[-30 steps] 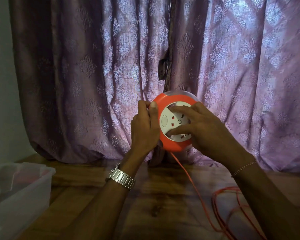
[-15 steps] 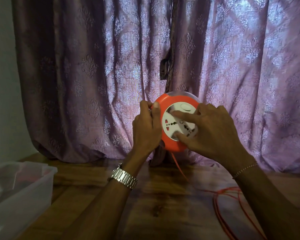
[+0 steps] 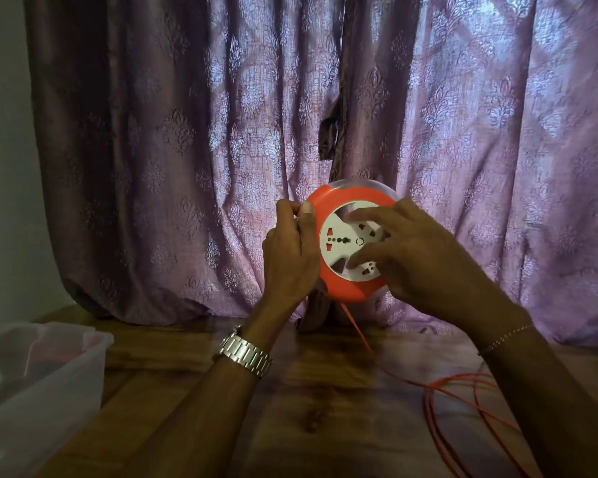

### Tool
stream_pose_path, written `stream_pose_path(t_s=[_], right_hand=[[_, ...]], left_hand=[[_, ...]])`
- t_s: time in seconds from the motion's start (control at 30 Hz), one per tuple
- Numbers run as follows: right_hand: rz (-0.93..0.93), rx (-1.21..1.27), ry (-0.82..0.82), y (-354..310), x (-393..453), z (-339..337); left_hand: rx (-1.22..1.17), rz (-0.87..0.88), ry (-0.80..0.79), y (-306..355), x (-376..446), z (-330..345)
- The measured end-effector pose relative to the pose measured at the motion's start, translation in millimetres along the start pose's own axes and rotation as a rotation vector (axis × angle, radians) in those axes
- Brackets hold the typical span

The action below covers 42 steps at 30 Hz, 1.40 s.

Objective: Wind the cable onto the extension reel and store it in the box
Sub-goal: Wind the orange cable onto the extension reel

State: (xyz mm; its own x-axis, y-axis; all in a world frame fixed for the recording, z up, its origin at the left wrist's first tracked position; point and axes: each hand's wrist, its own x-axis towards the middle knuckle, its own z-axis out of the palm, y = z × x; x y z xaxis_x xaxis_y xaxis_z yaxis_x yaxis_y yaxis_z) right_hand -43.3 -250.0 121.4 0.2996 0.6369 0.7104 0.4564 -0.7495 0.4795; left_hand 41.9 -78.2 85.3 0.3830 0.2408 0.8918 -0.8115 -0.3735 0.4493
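I hold a round orange extension reel [image 3: 342, 291] with a white socket face upright above the wooden table [image 3: 308, 408]. My left hand [image 3: 289, 257] grips the reel's left rim. My right hand [image 3: 418, 257] lies on the white socket disc, index finger and thumb pressed into its recesses. An orange cable [image 3: 439, 395] drops from the reel's bottom and lies in loose loops on the table at the right. A translucent plastic box [image 3: 66, 367] stands at the left edge, with something reddish dimly visible inside.
A purple patterned curtain [image 3: 187, 150] hangs close behind the reel and bunches on the table's far edge. A pale wall is at the far left.
The white socket disc has turned under my right hand's fingers, and the cable on the table has shifted, its slack drawn toward the reel. My left hand has kept its hold.
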Motion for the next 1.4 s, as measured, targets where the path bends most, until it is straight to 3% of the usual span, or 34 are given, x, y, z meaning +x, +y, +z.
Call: stream_pose_path(t_s=[0.43,0.7,0.87,1.0,1.13,1.23,1.4], right_hand=[[0.133,-0.136,-0.137,-8,2,-4],[0.405,-0.145,0.066,-11,0,2],[0.313,-0.187,0.094,-6,-1,5],[0.189,-0.074,0.086,-3,0,2],[0.071,0.034,-0.035,-3,-1,-3],[0.101,-0.036,-0.147,-6,1,-6],[0.155,-0.115,-0.134,-10,1,-5]], left_hand=[[-0.022,-0.002,-0.031,3,-1,-1],[-0.021,-0.018,-0.031,5,-2,0],[-0.013,-0.014,-0.038,5,-3,2],[-0.006,-0.014,-0.039,3,-3,2],[-0.008,-0.015,-0.041,3,-2,2],[-0.011,-0.012,-0.030,2,-1,1],[-0.008,-0.011,-0.033,1,-1,0]])
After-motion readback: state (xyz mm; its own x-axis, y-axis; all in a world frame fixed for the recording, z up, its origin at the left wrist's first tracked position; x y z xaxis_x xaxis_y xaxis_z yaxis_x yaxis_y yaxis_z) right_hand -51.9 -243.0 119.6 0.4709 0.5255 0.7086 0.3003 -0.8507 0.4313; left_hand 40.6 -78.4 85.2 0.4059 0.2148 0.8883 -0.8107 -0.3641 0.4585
